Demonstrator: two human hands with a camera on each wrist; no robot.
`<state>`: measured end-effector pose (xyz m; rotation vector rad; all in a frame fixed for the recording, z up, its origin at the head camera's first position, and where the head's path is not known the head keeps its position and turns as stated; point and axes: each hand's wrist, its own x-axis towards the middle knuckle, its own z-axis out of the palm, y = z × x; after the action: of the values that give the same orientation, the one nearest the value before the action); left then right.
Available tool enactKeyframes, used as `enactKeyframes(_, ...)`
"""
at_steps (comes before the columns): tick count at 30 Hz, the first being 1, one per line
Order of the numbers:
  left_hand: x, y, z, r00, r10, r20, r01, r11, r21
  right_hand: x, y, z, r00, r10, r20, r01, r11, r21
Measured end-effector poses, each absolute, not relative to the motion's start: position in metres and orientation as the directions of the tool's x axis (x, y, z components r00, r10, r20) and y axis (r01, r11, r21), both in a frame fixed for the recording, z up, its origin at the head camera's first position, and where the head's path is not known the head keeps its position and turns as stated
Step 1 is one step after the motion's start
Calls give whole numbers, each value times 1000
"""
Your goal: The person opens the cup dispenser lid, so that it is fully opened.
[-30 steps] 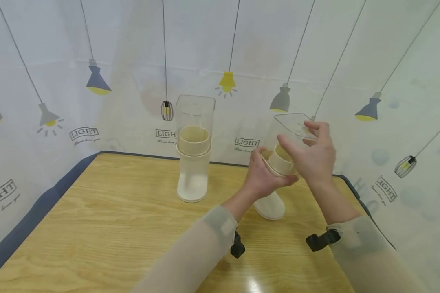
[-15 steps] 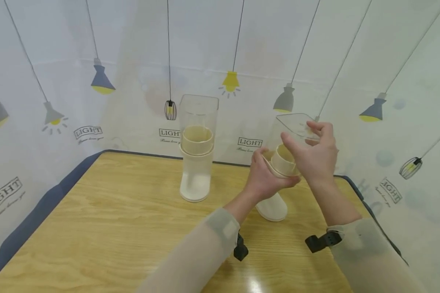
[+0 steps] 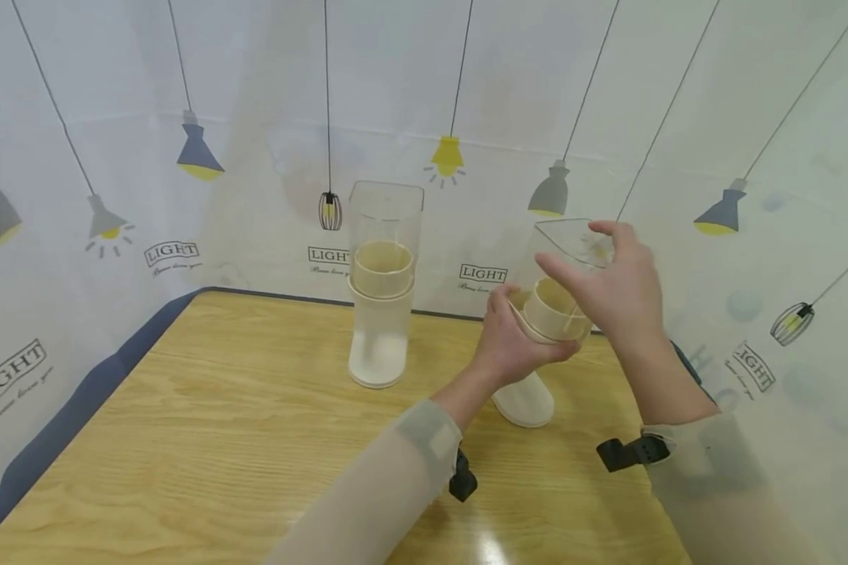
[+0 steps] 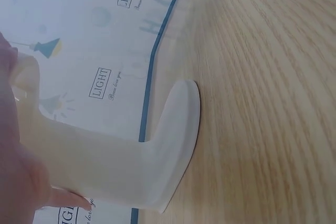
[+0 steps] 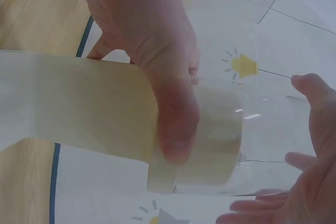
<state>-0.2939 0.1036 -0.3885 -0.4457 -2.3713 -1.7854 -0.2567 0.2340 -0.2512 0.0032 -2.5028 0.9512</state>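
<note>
Right hand (image 3: pixel 623 290) shifted rightward, spread wide; left hand (image 3: pixel 510 344) grips container (image 3: pixel 547 315); backdrop (image 3: pixel 509 94) reads "LIGHT".

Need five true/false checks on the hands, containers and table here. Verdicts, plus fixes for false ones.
1. The left hand grips the nearer container. True.
2. The farther container stands upright on the table. True.
3. Both hands hold the farther container. False: neither touches it.
4. The right hand is at the nearer container's clear top. True.
5. The table's surface is plain white. False: it is wood-grained.
</note>
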Motion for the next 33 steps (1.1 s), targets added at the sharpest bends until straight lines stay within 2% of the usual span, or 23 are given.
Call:
enactKeyframes(6, -292, 105, -389, -951, 152, 268, 301, 273, 914, -257, 235, -253, -902, 150, 404, -153, 764, -626)
enactKeyframes(13, -294, 107, -391, -945, 137, 298, 325, 273, 906, -259, 236, -259, -865, 200, 460, -169, 748, -642)
enactKeyframes(22, -295, 105, -390, -943, 139, 302, 329, 264, 907, -262, 233, -255, -869, 223, 442, -138, 748, -649)
enactKeyframes(33, -293, 101, -390, -947, 152, 284, 318, 295, 901, -259, 226, -256, -850, 200, 488, -147, 799, -583)
